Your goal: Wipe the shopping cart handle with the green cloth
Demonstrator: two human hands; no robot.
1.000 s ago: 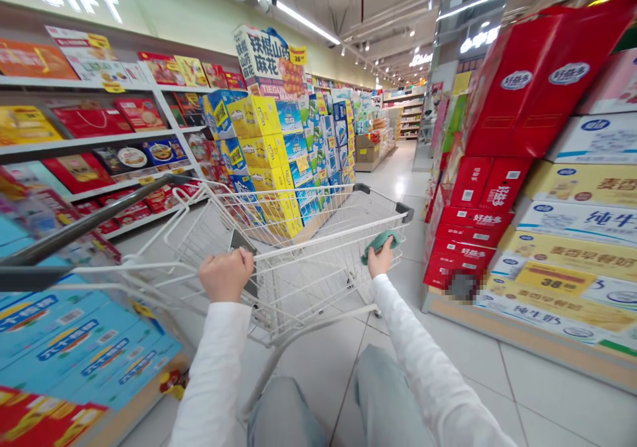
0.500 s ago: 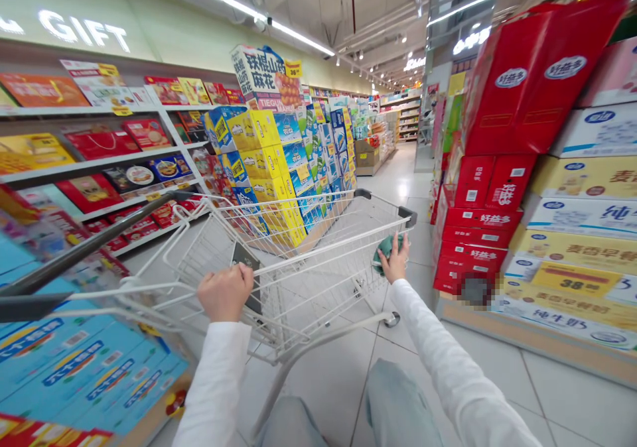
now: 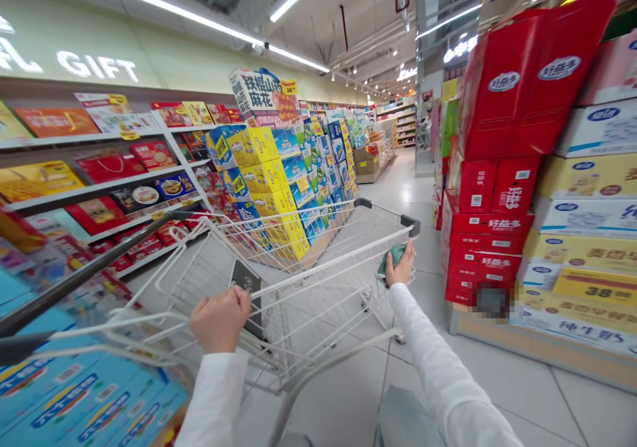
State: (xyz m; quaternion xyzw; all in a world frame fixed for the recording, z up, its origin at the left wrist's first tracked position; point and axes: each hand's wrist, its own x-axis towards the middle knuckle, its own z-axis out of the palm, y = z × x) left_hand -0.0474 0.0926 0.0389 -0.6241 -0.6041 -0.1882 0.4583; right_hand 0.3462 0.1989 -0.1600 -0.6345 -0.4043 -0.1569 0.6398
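A white wire shopping cart [image 3: 308, 281] stands sideways in front of me, its dark push handle [image 3: 94, 274] to the left. My left hand [image 3: 221, 319] is closed in a fist around the near top rail of its basket. Near the basket's front right corner, my right hand [image 3: 399, 266] presses a green cloth [image 3: 393, 259] against the wire side. Its fingers wrap over the cloth, which is partly hidden behind them. No goods show inside the basket.
Yellow boxes [image 3: 271, 201] and blue cartons form a stack beyond the cart. Red cartons [image 3: 490, 235] and milk boxes [image 3: 587, 248] rise on the right. Light blue boxes [image 3: 89, 387] fill the lower left, below shelves of gift boxes [image 3: 114, 168]. A tiled aisle [image 3: 398, 175] runs ahead.
The view has shifted slightly, so the cart and shelves sit lower in it. My right hand and the cloth have turned a little at the cart's corner. The left hand keeps its hold.
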